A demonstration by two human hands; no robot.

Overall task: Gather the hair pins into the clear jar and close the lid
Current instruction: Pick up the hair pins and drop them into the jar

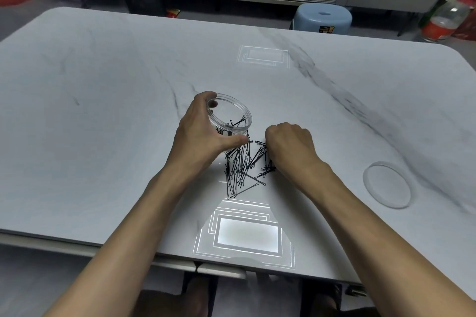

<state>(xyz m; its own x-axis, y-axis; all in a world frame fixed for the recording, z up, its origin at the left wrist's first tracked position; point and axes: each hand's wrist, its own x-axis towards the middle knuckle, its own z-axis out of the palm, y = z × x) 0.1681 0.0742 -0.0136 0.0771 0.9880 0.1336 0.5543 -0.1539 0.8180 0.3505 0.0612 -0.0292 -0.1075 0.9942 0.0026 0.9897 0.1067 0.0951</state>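
Marble worktop (103, 110): left hand (203, 134) gripped the clear jar (239, 121) just beyond the hair pins (242, 167), probably keeping each drop short. Right hand (291, 147) curled over the pile, couldn't tell if it held any. Lid (387, 184) lay well right of that hand.

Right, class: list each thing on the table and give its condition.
jar: open, some pins inside
lid: off, lying flat
pins: mostly piled loose beside the jar
left hand: grips the jar
right hand: curled round pins at the pile
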